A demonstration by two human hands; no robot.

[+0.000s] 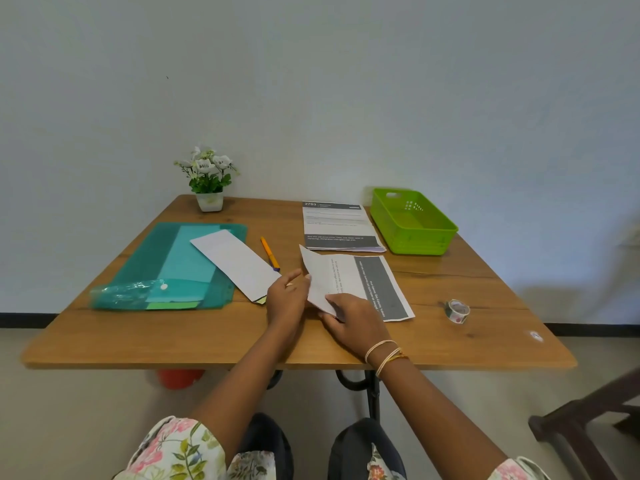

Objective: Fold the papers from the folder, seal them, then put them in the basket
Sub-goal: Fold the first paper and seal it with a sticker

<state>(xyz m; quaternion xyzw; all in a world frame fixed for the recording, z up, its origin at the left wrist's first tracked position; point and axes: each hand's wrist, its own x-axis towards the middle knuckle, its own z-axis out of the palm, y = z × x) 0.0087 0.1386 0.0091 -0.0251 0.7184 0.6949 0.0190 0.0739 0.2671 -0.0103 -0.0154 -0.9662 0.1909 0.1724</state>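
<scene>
In the head view, at frame centre, we see our left hand [287,299] and right hand [355,320] pinching one half-folded paper [356,282] on the table [138,341]. We count one green basket [414,221] at upper right, one teal folder [169,268] at left, one tape roll [457,310], one pen [270,253], one printed stack [337,225] and one folded sheet [235,263].

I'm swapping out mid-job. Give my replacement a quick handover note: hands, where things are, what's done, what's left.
Left hand and right hand both hold the printed paper, mid-fold, at table centre.
One folded paper lies across the teal folder. More printed sheets wait beside the green basket, which looks empty.
Tape roll sits to the right.
Left: finish this fold, fold the rest, tape them, put them in the basket.
</scene>
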